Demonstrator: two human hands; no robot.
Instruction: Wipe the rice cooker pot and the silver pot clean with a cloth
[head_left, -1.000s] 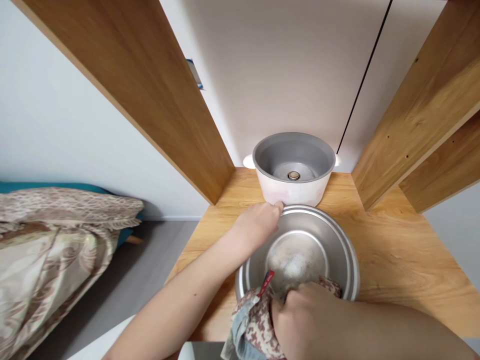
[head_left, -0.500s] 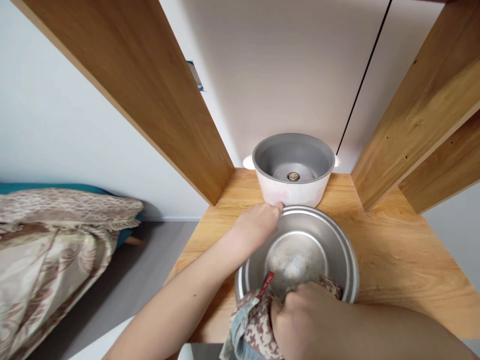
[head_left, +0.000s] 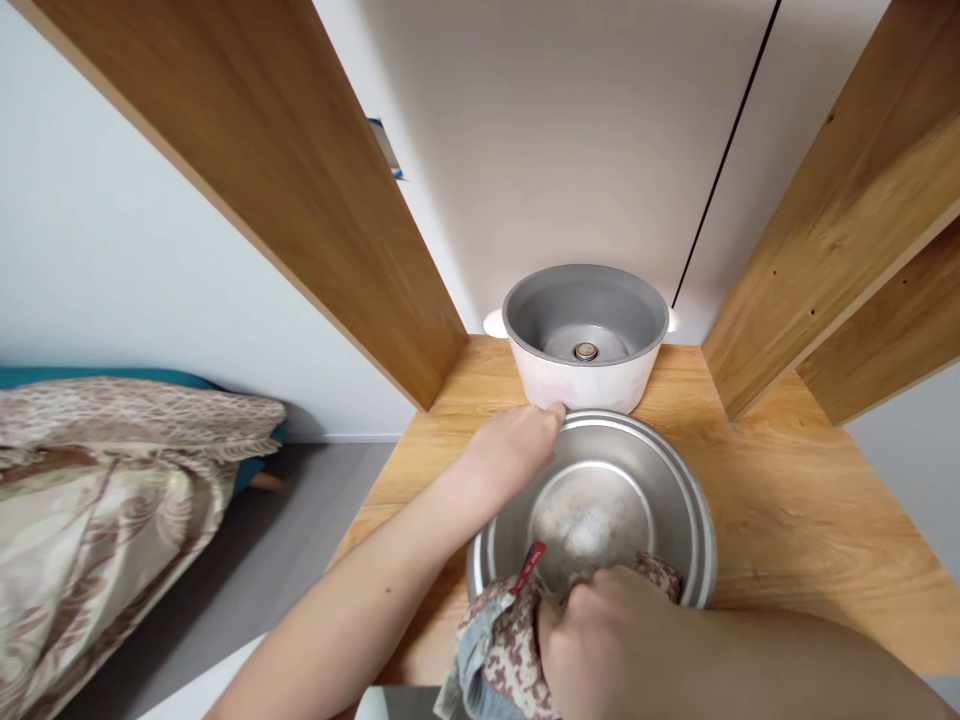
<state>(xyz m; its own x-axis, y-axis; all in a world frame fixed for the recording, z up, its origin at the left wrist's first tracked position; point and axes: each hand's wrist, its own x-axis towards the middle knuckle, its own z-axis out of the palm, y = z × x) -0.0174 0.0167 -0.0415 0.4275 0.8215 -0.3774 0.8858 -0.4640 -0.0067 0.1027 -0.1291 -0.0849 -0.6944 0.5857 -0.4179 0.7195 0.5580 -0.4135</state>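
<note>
Item: metal pot [head_left: 600,500] on wooden shelf [head_left: 787,520], our left hand [head_left: 517,450] clamped on its far rim, right hand [head_left: 607,640] fisted around patterned cloth [head_left: 502,640] inside; hard rubbing might shove it against the cooker base [head_left: 585,345].

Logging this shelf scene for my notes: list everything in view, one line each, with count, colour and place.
metal pot: one, silver, on the wooden surface, nearest the camera
patterned cloth: one, brown, cream and grey-blue, over the pot's near rim
cooker base: one, white outside, grey inside, behind the pot
wooden surface: one, light oak, under both vessels
wooden panels: tan, slanting at both sides
blanket: one, beige patterned, far left
left hand: one, gripping the pot's far-left rim
right hand: one, pressing the cloth into the pot
</note>
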